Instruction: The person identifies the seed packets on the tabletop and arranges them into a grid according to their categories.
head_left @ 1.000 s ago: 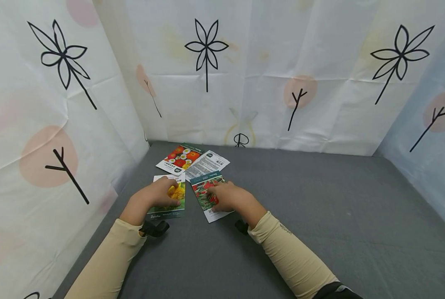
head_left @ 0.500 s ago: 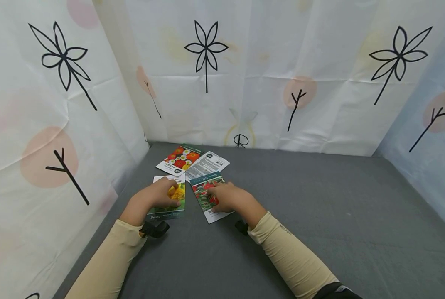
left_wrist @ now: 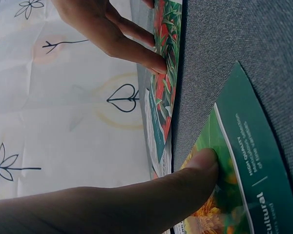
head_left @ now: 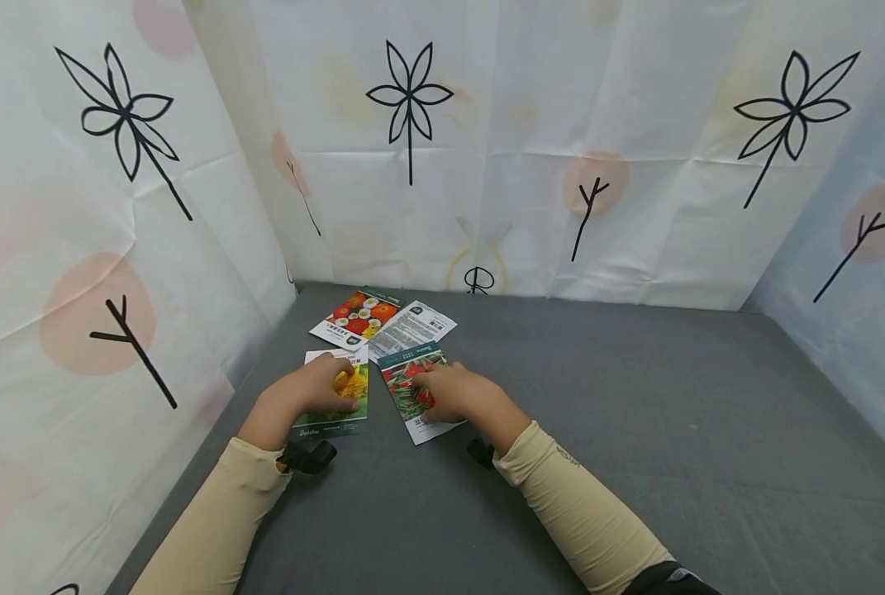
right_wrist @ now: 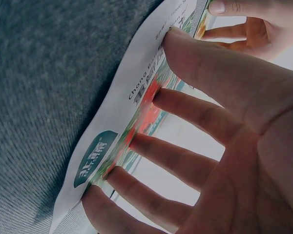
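In the head view my left hand [head_left: 308, 388] rests on a seed packet with yellow flowers [head_left: 334, 423] that lies flat on the table. The left wrist view shows the thumb [left_wrist: 203, 163] pressing its printed face near the green band. My right hand [head_left: 459, 392] lies on a seed packet with red peppers and green leaves [head_left: 399, 378], just to the right and slightly turned. Seen from the right wrist, spread, fairly straight fingers [right_wrist: 178, 158] and the thumb touch this packet's face with their tips. Part of each packet is hidden under the hand.
Behind these lie a packet with red, orange and white flowers [head_left: 358, 318] and a packet with its text side up [head_left: 412, 326], partly overlapping. The grey cloth table [head_left: 598, 397] stretches off to the right. Patterned white curtains [head_left: 516, 190] stand along its back and sides.
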`<state>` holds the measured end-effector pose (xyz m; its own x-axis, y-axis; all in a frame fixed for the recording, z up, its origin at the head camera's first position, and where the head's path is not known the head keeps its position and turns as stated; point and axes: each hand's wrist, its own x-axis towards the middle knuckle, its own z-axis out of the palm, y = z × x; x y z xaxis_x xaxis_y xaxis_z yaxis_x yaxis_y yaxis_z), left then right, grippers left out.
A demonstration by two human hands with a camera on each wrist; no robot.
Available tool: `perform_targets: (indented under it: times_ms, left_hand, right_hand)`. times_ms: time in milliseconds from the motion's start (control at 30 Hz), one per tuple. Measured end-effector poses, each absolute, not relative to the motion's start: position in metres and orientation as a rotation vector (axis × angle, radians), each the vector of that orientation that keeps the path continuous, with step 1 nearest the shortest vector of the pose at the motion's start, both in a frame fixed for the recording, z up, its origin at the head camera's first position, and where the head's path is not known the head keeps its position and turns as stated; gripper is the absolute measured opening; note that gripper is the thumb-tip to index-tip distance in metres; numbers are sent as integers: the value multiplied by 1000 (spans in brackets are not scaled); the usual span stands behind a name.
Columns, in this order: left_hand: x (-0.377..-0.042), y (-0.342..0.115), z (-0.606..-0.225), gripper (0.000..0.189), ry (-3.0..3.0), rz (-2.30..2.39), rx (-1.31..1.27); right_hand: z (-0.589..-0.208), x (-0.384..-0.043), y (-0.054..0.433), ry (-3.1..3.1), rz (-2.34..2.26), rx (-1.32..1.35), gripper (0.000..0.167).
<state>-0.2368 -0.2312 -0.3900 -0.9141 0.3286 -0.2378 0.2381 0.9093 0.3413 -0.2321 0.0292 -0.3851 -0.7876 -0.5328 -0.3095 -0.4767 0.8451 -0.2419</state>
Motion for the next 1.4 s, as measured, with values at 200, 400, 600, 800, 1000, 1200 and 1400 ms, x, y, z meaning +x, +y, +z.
perform_targets:
  times_ms: [200, 400, 600, 800, 1000, 1200, 1400]
  left_hand:
    - [-238, -232, -392, 65, 2782, 443, 429]
    - [-237, -231, -395, 66, 2780, 448, 424]
    - [-237, -232, -393, 66, 2786, 444, 423]
    - [-237, -232, -394, 66, 2788, 450, 424]
    - [-238, -232, -395, 66, 2784, 451, 433]
    - [-236, -232, -393, 65, 2789, 450, 431]
    - [-235, -232, -391, 65, 2793, 455, 432]
  right_hand:
    - [-387, -233, 29, 2653, -208, -758, 59]
    - [-388, -234, 29, 2646, -199, -773, 59]
    - [-389, -235, 29, 2650, -193, -785, 59]
    - [-388, -235, 30, 2654, -189, -789, 60]
    - [-388, -234, 30, 2651, -201, -777, 58]
    - [-388, -234, 29, 2650, -195, -769, 59]
    - [-387, -234, 30, 2651, -181, -782, 59]
